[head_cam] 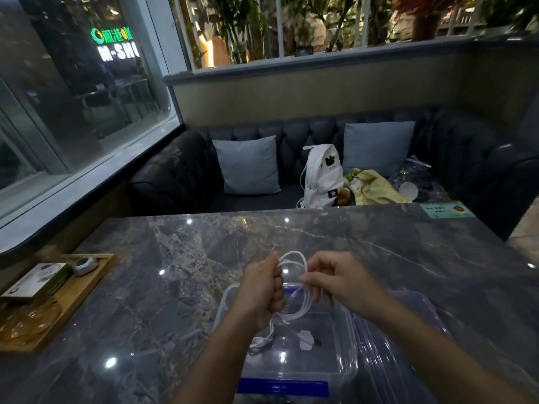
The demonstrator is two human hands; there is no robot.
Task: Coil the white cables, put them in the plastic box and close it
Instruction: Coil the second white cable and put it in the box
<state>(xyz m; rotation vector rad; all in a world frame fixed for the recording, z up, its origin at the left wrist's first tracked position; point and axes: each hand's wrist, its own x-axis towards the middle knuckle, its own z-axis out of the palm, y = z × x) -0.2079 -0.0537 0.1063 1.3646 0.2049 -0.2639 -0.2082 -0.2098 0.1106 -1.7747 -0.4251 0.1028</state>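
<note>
My left hand [262, 290] is fisted around a white cable [294, 258] looped into a coil above the open clear plastic box [347, 365]. My right hand [335, 281] pinches the same coil on its right side, near a white connector. A loose end hangs down from the left fist into the box. Inside the box lie a second white cable [259, 344] and a small white adapter [307, 336]. The box has a blue clip [281, 386] on its near side. Its clear lid [408, 345] lies just to the right of the box.
The dark marble table [204, 249] carries a wooden tray [73, 290] at the left with a small box, a glass dish and a round metal item. A green card [446, 209] lies at the far right corner. Beyond is a sofa with cushions and a white backpack [322, 176].
</note>
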